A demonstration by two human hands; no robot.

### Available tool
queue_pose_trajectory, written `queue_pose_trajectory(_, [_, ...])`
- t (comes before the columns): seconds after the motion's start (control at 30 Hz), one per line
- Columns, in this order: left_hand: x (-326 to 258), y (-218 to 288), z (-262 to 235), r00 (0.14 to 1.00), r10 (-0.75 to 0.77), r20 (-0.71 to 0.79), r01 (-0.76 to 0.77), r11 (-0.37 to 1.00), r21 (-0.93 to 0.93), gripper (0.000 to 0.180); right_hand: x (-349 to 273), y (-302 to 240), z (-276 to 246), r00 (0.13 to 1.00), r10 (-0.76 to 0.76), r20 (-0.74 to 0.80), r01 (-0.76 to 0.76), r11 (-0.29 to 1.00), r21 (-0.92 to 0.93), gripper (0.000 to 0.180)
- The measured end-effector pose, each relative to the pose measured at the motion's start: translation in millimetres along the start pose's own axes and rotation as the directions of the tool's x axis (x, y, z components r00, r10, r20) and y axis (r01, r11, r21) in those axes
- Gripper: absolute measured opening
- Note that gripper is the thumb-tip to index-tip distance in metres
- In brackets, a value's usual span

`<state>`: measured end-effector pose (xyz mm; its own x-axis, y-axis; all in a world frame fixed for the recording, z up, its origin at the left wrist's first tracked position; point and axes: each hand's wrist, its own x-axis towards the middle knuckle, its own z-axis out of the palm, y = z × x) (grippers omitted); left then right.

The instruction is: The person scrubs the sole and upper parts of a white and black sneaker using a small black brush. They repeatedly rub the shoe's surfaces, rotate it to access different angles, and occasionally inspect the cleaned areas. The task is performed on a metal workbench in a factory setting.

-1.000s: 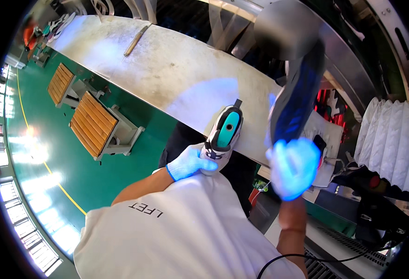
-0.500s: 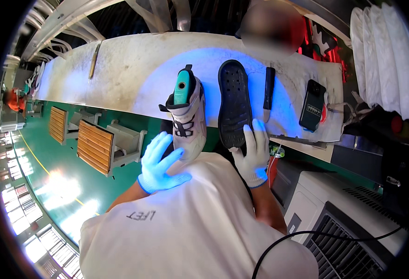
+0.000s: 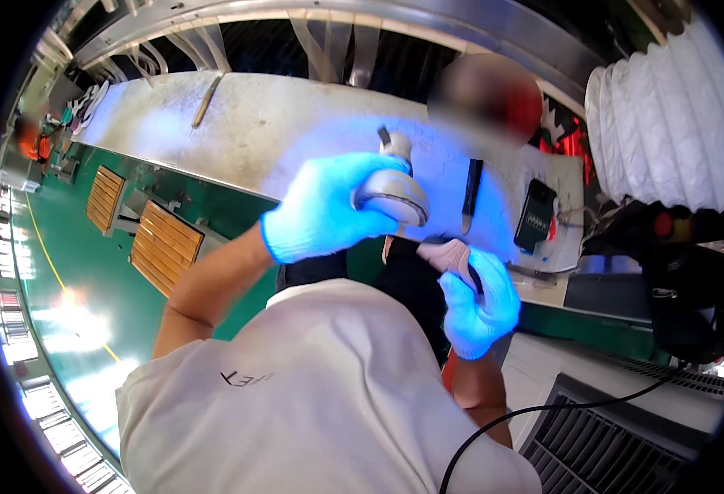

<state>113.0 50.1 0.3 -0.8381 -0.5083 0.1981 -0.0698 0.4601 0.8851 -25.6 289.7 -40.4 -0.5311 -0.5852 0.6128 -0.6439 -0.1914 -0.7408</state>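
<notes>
My left hand (image 3: 325, 206), in a knit glove, is closed round a light grey shoe (image 3: 396, 194). The shoe is held up over the bench edge, its rounded toe facing me and the dark pull tab beyond. Lower and to the right, my gloved right hand (image 3: 484, 306) grips a shoe sole (image 3: 451, 255) with its pinkish, ridged underside showing. The sole is tilted, and part of it is hidden behind the fingers. Shoe and sole are apart. On the bench beyond the right hand lies a knife (image 3: 472, 193) with a black handle.
The long pale bench (image 3: 255, 115) runs across in front of me under blue light. A dark phone (image 3: 535, 216) rests at its right, a thin stick (image 3: 206, 101) at its left. Slatted wooden seats (image 3: 167, 245) stand on the green floor. A black cable (image 3: 559, 412) crosses lower right.
Both hands were open beside the shoe and sole, which lay on the bench. Now the left has lifted and tipped the shoe, and the right has picked up and turned the sole.
</notes>
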Motion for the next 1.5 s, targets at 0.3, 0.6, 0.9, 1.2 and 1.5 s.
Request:
queue_pose_trajectory(0.3, [-24.7, -37.7, 52.2, 0.865, 0.420, -0.274, -0.452, 0.890, -0.064, 0.043, 17.4, -6.5, 13.6, 0.923, 0.377, 0.071, -0.379, 0.865, 0.329, 0.040])
queue_pose_trajectory(0.6, [-35.8, -23.6, 25.7, 0.829, 0.546, -0.124, -0.546, 0.837, 0.032, 0.023, 14.9, 13.6, 21.9, 0.958, 0.253, 0.136, -0.287, 0.841, 0.459, 0.037])
queue_pose_trajectory(0.9, [-72.1, -16.5, 53.3, 0.932, 0.204, -0.300, -0.298, 0.901, -0.314, 0.039, -4.2, 0.7, 39.4, 0.986, 0.162, 0.036, -0.165, 0.939, 0.301, 0.037])
queue_pose_trajectory(1.2, [-71.3, -4.6, 63.0, 0.923, 0.034, -0.384, -0.208, 0.882, -0.423, 0.042, -3.5, -7.8, 49.6, 0.998, 0.060, -0.037, -0.052, 0.982, 0.181, 0.033])
queue_pose_trajectory(1.5, [-66.6, -3.7, 59.4, 0.925, 0.080, -0.371, -0.216, 0.915, -0.342, 0.040, -4.1, -11.4, 53.7, 0.995, 0.092, -0.043, -0.085, 0.987, 0.134, 0.027])
